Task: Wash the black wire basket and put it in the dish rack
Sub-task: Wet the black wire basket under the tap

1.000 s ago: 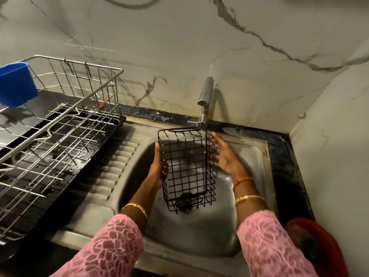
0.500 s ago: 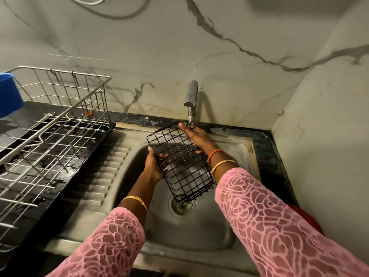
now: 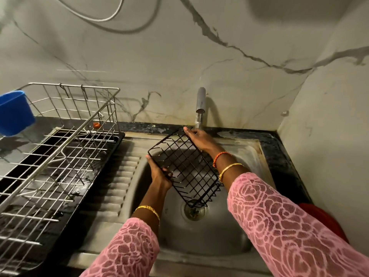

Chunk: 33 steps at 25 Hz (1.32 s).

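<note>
Your left hand (image 3: 159, 174) is gripping the black wire basket (image 3: 184, 166); your right hand (image 3: 199, 139) is holding its far edge, tilted over the sink (image 3: 219, 236) beneath the tap (image 3: 200, 100).

A dark stone counter (image 3: 283, 154) carries a steel sink (image 3: 219, 242) — and, on the left, a black drip tray (image 3: 83, 188) under a wire dish rack (image 3: 65, 124).
</note>
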Each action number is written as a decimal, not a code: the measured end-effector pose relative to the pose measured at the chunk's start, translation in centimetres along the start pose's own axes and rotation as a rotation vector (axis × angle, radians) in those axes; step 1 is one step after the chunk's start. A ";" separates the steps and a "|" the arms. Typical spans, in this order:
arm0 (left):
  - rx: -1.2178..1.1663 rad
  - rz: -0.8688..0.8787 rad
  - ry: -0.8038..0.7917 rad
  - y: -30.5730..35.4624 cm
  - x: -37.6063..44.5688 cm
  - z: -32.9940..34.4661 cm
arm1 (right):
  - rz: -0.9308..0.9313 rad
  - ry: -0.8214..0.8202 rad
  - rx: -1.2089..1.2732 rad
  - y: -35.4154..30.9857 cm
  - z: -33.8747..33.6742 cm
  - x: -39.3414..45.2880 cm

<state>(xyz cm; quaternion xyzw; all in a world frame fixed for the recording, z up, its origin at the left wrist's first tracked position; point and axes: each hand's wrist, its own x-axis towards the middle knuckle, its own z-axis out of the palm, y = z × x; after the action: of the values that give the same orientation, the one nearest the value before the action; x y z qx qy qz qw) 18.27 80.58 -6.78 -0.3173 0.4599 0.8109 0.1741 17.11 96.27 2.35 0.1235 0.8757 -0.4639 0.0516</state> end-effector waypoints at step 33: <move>0.366 -0.277 -0.364 4.9 -2.3 4.8 | -0.253 0.087 -0.732 3.4 1.0 11.3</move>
<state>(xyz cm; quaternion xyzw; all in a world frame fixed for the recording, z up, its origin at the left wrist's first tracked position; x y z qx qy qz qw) 15.45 82.18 -0.36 -0.1895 0.5119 0.7268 0.4170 7.04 99.17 -3.21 0.0076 0.9930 -0.1178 -0.0023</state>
